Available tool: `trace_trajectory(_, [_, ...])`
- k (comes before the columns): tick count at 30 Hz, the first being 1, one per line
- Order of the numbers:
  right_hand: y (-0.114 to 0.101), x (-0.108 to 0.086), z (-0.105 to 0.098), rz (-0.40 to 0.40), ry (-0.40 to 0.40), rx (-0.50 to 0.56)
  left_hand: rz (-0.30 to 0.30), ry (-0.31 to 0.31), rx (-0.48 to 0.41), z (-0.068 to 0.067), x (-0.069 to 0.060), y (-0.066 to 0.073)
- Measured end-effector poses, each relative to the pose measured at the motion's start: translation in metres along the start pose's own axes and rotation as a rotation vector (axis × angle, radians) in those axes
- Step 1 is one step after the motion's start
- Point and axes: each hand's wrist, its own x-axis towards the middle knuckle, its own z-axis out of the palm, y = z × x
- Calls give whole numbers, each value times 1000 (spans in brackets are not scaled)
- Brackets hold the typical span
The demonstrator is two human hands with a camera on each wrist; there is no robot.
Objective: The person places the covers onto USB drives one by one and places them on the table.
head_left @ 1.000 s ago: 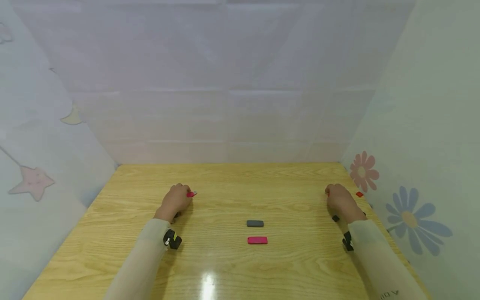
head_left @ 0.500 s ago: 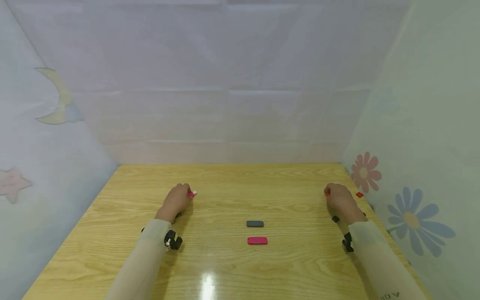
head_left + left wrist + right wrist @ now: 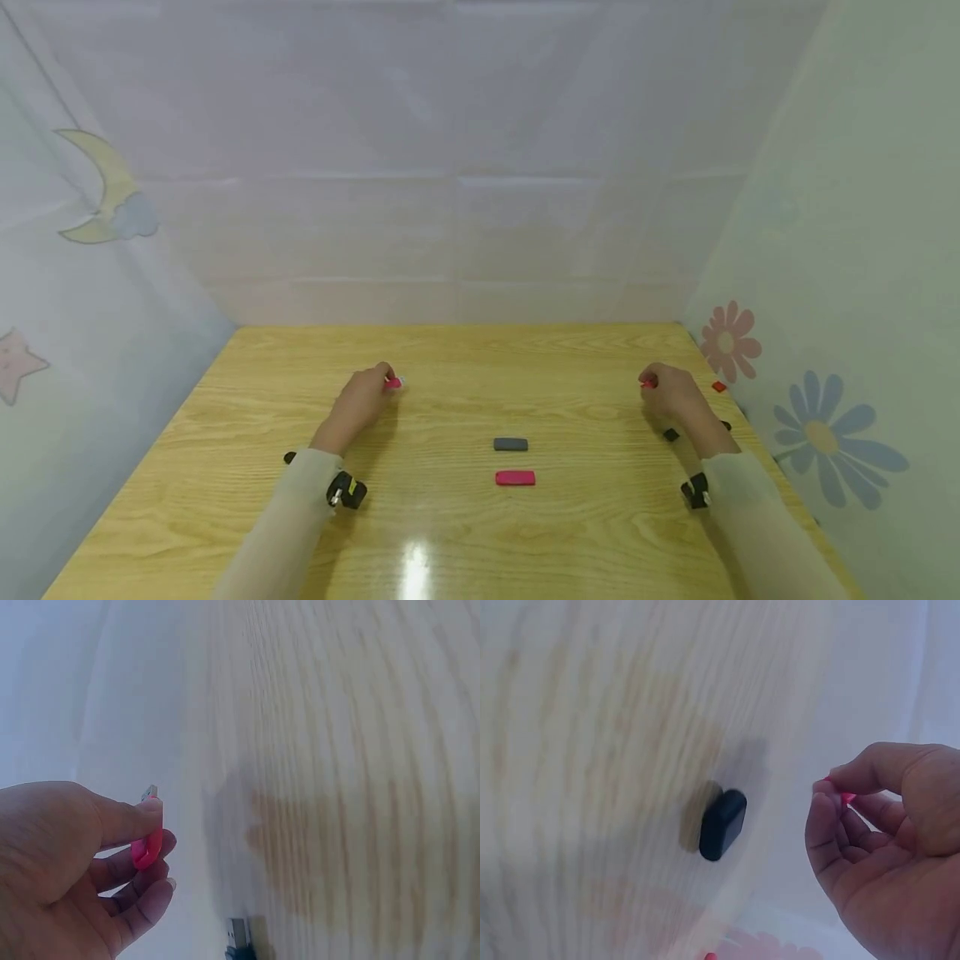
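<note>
My left hand [image 3: 363,397] pinches a pink USB flash drive [image 3: 148,846] between thumb and fingers, its metal plug pointing away from the palm. Over on the right, my right hand [image 3: 672,395] pinches a small pinkish-red piece [image 3: 847,799], mostly covered by the fingertips, so its kind is unclear. Both hands are held a little above the wooden table [image 3: 450,375]. Below the right hand lies a small black cap-like piece [image 3: 724,825]. Near the left hand, a dark USB drive [image 3: 240,941] with a bare metal plug shows at the left wrist view's lower edge.
A grey stick-shaped piece [image 3: 511,445] and a pink one [image 3: 515,478] lie mid-table between the arms. One small red piece [image 3: 718,387] sits by the right table edge. Beside the left sleeve is a black object [image 3: 290,457]. Hanging sheets line the back and both sides.
Both hands have risen slightly and moved a little toward each other, the left hand rightward with the pink USB flash drive, the right hand leftward with the small pinkish-red piece.
</note>
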Motion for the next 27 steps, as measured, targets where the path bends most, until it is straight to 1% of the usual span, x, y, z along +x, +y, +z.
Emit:
trace_trajectory(3, [-3, -4, 2, -35, 15, 5, 37, 14, -4, 1, -1, 8])
trace_trajectory(7, [-8, -10, 7, -55, 33, 33, 53, 12, -11, 5, -4, 21])
trace_trajectory(10, [-15, -16, 13, -69, 43, 62, 63, 2, -32, 7, -6, 31])
trace_trajectory(14, [-26, -21, 21, -111, 56, 101, 97, -4, -64, 10, -9, 44])
trace_trajectory(17, [-34, -25, 27, -143, 62, 141, 118, -17, -104, 13, -13, 53])
trace_trajectory(20, [-43, -30, 33, -151, 52, 227, 126, -40, -140, 17, -16, 61])
trace_trajectory(24, [-55, -37, 38, -144, 12, 378, 138, -61, -193, 22, -20, 69])
trace_trajectory(27, [-63, -42, 42, -141, -21, 473, 166, -72, -233, 24, -22, 74])
